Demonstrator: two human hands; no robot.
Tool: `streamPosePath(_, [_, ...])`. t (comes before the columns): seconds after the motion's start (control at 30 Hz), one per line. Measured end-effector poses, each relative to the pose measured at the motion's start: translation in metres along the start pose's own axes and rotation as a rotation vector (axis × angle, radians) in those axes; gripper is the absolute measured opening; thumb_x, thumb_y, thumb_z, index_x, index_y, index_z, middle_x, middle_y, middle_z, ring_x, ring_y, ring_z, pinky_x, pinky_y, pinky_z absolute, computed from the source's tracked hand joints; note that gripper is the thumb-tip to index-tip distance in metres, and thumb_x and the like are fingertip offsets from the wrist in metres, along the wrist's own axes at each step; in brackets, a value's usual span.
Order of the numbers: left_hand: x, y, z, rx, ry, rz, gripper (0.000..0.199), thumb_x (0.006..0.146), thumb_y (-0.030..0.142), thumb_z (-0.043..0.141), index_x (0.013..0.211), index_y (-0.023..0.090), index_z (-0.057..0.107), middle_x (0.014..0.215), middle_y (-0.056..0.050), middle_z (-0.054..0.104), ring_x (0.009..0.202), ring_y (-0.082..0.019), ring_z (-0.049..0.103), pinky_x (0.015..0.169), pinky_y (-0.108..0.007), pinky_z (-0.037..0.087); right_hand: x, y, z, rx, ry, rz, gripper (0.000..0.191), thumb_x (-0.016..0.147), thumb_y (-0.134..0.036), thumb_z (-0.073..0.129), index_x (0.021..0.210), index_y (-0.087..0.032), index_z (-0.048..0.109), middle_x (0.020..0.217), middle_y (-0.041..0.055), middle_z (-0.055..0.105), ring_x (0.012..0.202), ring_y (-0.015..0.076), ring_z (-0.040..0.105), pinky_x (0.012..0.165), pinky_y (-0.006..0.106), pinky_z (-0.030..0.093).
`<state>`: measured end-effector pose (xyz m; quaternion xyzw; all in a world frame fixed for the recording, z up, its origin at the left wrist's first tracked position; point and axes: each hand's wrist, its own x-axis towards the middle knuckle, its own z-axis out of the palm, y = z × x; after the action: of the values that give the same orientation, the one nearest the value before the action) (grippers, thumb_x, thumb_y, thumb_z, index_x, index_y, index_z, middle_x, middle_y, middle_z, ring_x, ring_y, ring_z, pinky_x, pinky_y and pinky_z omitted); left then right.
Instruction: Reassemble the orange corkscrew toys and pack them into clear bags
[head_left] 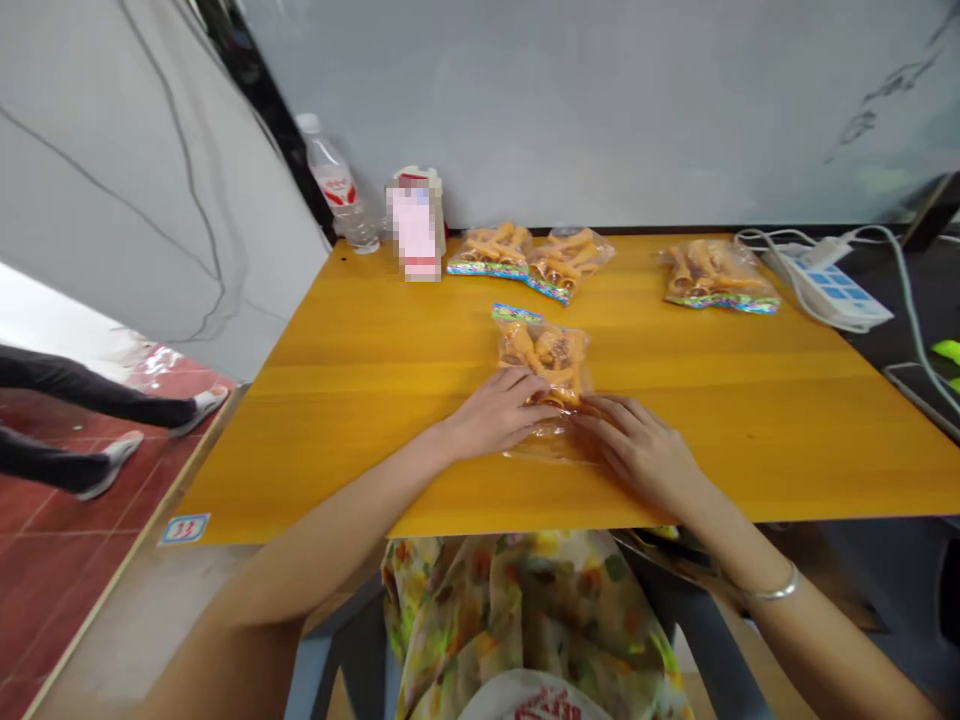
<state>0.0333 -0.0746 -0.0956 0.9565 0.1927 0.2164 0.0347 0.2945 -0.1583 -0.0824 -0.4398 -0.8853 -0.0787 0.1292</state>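
A clear plastic bag [568,350] of orange horn-shaped pieces lies on the wooden table in front of me, its colourful printed strip at the far end. My left hand [499,408] rests over the bag's near left part, with fingers and thumb closed around the plastic. At the near right edge, the fingertips of my right hand [645,450] are pressed together on the same bag. Below both hands a flat, see-through end of the bag spreads over the table. My fingers partly cover the lower pieces.
Similar filled bags [491,250] lie along the back of the table [360,400], another bag [716,275] farther right. A water bottle [341,190] and a blurred-out pinkish container [417,228] stand back left. A power strip [836,285] with cables lies right. A person's legs [82,390] show left.
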Motion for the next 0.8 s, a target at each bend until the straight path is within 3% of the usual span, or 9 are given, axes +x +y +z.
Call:
streamPosePath(0.07, [-0.001,0.000,-0.001,0.003,-0.009,0.027,0.037,0.094,0.043,0.059,0.125,0.025,0.066,0.112,-0.011,0.064,0.112,-0.029,0.049,0.096,-0.044,0.044,-0.001,-0.001,-0.001,0.036,-0.008,0.012,0.036,0.095,-0.013,0.049,0.127,-0.021,0.064,0.140,0.0121,0.059,0.117,0.0284,0.061,0.094,0.048,0.057])
streamPosePath(0.2, [-0.003,-0.001,-0.005,-0.022,-0.025,0.059,0.060,0.082,0.069,0.060,0.116,0.021,0.071,0.111,-0.012,0.067,0.112,-0.032,0.047,0.096,-0.046,0.043,-0.008,0.001,-0.003,0.083,-0.027,-0.028,0.037,0.093,-0.012,0.048,0.125,-0.017,0.064,0.143,0.0159,0.056,0.118,0.0298,0.060,0.094,0.049,0.057])
streamPosePath(0.37, [-0.004,-0.003,-0.006,-0.100,-0.066,0.054,0.070,0.073,0.072,0.067,0.120,0.019,0.069,0.114,-0.013,0.068,0.123,-0.036,0.044,0.102,-0.051,0.043,-0.020,0.006,-0.008,0.185,-0.057,-0.054,0.043,0.091,-0.012,0.050,0.133,-0.020,0.061,0.148,0.0149,0.050,0.128,0.0298,0.053,0.100,0.051,0.053])
streamPosePath(0.47, [-0.004,-0.002,-0.005,-0.120,-0.098,0.035,0.075,0.071,0.074,0.068,0.122,0.018,0.068,0.113,-0.014,0.068,0.128,-0.039,0.044,0.104,-0.055,0.043,-0.020,0.005,-0.008,0.249,-0.026,-0.056,0.032,0.094,-0.020,0.055,0.123,-0.023,0.066,0.145,0.0123,0.054,0.129,0.0284,0.053,0.101,0.049,0.053])
streamPosePath(0.57, [-0.006,0.000,-0.007,-0.121,-0.125,0.022,0.080,0.069,0.076,0.068,0.122,0.017,0.067,0.113,-0.016,0.068,0.130,-0.042,0.043,0.105,-0.058,0.042,-0.015,0.003,-0.004,0.265,0.022,-0.028,0.018,0.097,-0.025,0.054,0.104,-0.024,0.070,0.126,0.0095,0.068,0.119,0.0257,0.060,0.094,0.043,0.056])
streamPosePath(0.67, [-0.010,0.000,-0.011,-0.143,-0.151,0.009,0.084,0.064,0.077,0.071,0.122,0.016,0.067,0.116,-0.016,0.068,0.129,-0.043,0.044,0.105,-0.058,0.042,-0.010,0.001,0.004,0.215,0.065,0.144,0.023,0.101,-0.029,0.045,0.093,-0.021,0.065,0.095,0.0095,0.073,0.090,0.0222,0.068,0.072,0.034,0.055])
streamPosePath(0.73, [-0.013,-0.002,-0.012,-0.191,-0.135,0.003,0.073,0.070,0.071,0.072,0.118,0.017,0.068,0.116,-0.015,0.070,0.127,-0.039,0.048,0.106,-0.056,0.042,-0.007,0.001,0.009,0.196,0.076,0.280,0.025,0.102,-0.031,0.041,0.092,-0.020,0.062,0.086,0.0093,0.070,0.075,0.0209,0.066,0.062,0.031,0.050])
streamPosePath(0.8, [-0.015,-0.004,-0.012,-0.278,-0.032,-0.016,0.042,0.085,0.054,0.068,0.106,0.019,0.071,0.107,-0.010,0.074,0.117,-0.030,0.057,0.106,-0.052,0.043,-0.004,0.001,0.013,0.240,0.068,0.355,0.023,0.101,-0.031,0.040,0.092,-0.020,0.059,0.087,0.0088,0.070,0.072,0.0206,0.066,0.061,0.031,0.048])
